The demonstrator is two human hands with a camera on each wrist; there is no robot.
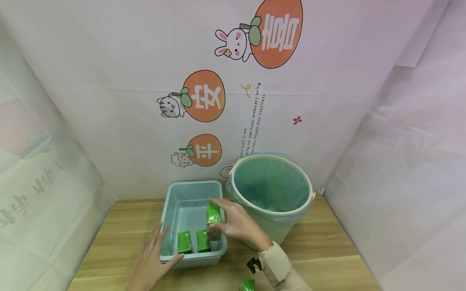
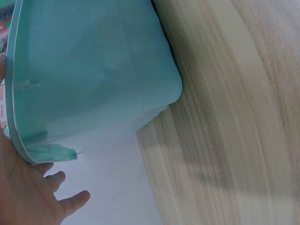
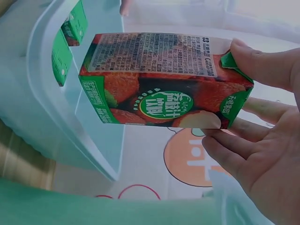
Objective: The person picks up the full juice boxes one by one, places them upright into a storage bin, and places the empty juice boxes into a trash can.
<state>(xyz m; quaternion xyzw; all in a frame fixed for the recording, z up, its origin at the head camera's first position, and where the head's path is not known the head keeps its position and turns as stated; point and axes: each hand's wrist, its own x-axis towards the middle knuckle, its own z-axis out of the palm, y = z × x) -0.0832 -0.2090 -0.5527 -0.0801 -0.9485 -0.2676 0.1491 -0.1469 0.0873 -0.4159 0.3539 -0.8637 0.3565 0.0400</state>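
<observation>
My right hand (image 1: 240, 222) pinches a juice carton (image 3: 159, 79) by one end, between thumb and fingers. Lychees are printed on the carton, and its visible end is green. In the head view it is over the right side of a light blue plastic bin (image 1: 193, 183). Two similar green-ended cartons, a left one (image 1: 184, 242) and a right one (image 1: 203, 241), stand inside the bin along its front wall. At the bin's front left corner my left hand (image 1: 149, 256) rests on the rim with fingers spread; the left wrist view shows fingers extending past the rim.
Right of the bin stands a tall bucket (image 1: 251, 226) lined with clear plastic, with something green low inside. Another green-topped carton (image 1: 248, 285) shows at the bottom edge of the head view. The wooden table (image 1: 120, 226) is bounded by white printed cloth walls (image 1: 127, 121).
</observation>
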